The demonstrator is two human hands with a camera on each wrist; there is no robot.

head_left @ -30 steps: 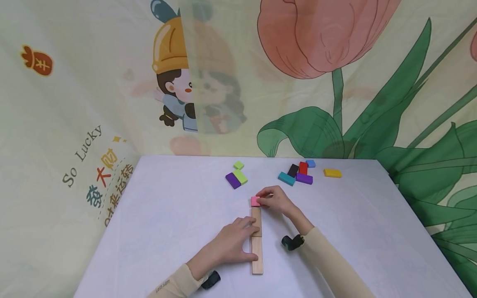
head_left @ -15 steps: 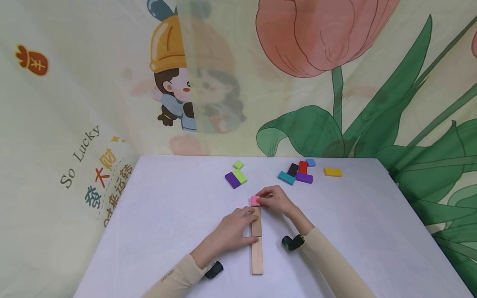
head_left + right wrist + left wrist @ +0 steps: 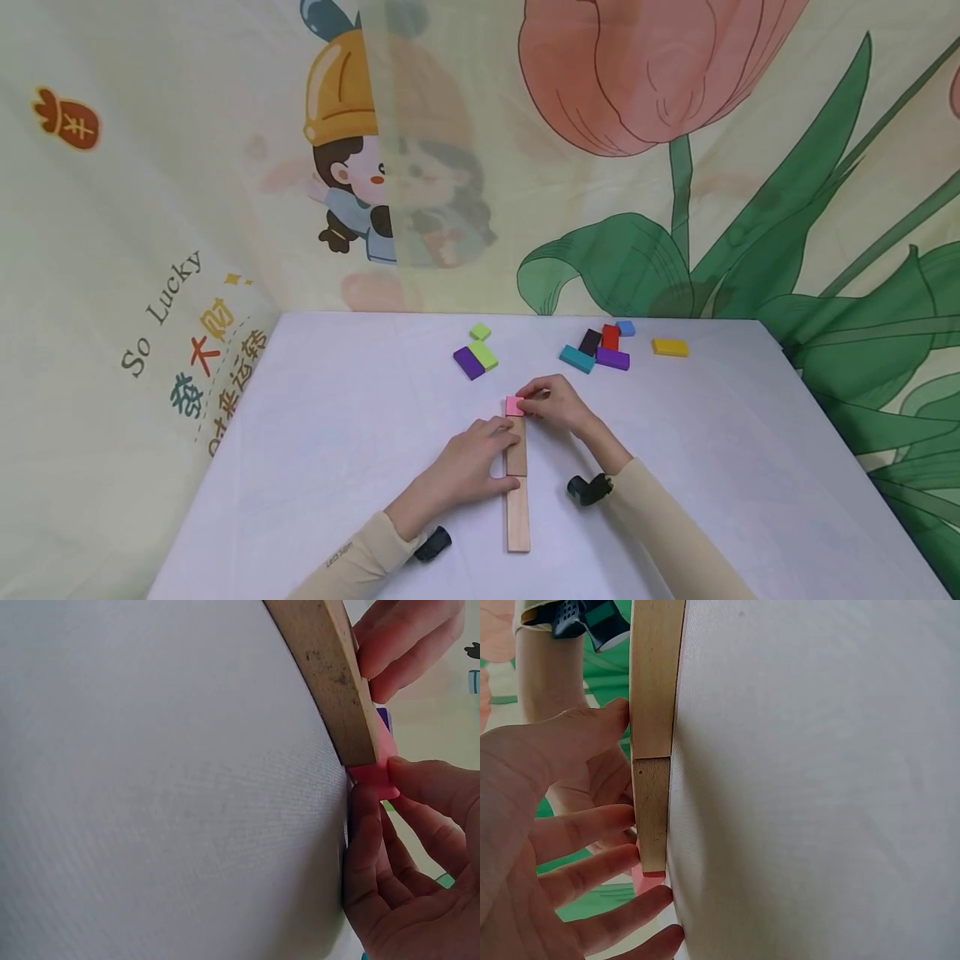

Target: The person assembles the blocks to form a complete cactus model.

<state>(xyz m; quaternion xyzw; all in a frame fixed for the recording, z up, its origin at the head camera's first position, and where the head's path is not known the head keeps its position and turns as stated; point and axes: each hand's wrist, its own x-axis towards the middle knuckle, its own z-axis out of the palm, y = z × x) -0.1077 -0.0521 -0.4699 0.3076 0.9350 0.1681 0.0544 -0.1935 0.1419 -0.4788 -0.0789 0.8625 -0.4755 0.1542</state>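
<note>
Two long plain wooden blocks lie end to end in a line on the white table, a nearer one (image 3: 517,521) and a farther one (image 3: 517,457). A small pink block (image 3: 513,407) sits at the far end of the line, against the farther block. My right hand (image 3: 558,404) pinches the pink block between thumb and fingers, seen in the right wrist view too. My left hand (image 3: 467,468) rests along the line from the left, thumb (image 3: 607,720) by the joint and spread, fairly straight fingers touching the farther block. In the left wrist view the pink block mostly hides behind the fingers.
Beyond the hands lie purple (image 3: 468,363) and light green blocks (image 3: 483,356). Farther right is a cluster with teal (image 3: 577,359), black (image 3: 590,342), red (image 3: 611,337), blue (image 3: 626,329) and purple pieces (image 3: 612,359). A yellow block (image 3: 670,347) lies apart.
My left hand has slid forward along the wooden blocks, its thumb moving from the nearer block up to the joint. The right hand keeps its pinch on the pink block.
</note>
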